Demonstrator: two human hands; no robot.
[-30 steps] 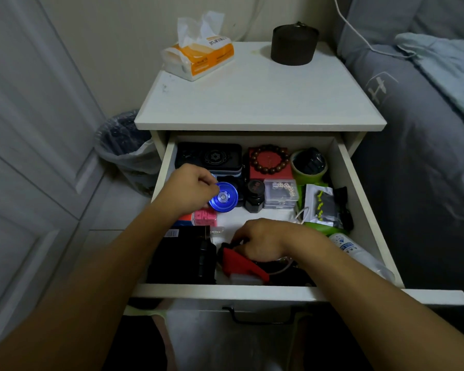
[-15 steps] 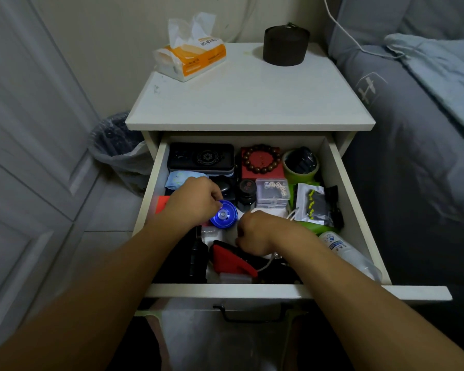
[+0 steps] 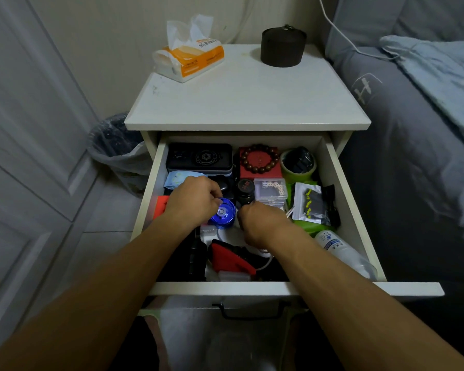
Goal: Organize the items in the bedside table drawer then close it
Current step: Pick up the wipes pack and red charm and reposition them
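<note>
Right hand [image 3: 260,223] shifted up and leftward from the red wedge-shaped object [image 3: 232,259] toward the drawer's middle since one second earlier; blue disc [image 3: 222,213] carried slightly nearer the front. Left hand [image 3: 193,202] closed round the left rim of the blue disc, a glossy translucent round piece with a pale hub, held over the middle of the open drawer [image 3: 343,199]. Right hand curled into a loose fist just right of the disc, a thin white cord [image 3: 264,263] trailing beneath the wrist; whether the fingers pinched the cord could not be told. Drawer of smooth white-painted board, pulled fully out, black metal handle [image 3: 249,311] below its front. At the back: flat black rectangular case [image 3: 198,158] with embossed emblem; ring of round brown wooden beads [image 3: 259,159] on a red square box; green tape roll [image 3: 298,167] with dark contents. Mid-row: small black jar [image 3: 244,190]; clear plastic box of dice [image 3: 271,190]; silvery zip pouch [image 3: 310,204]. Along the right wall: clear plastic bottle [image 3: 340,251] lying on its side. On the tabletop [image 3: 247,103]: soft tissue pack [image 3: 189,57], dark cylindrical lidded pot [image 3: 283,46].
</note>
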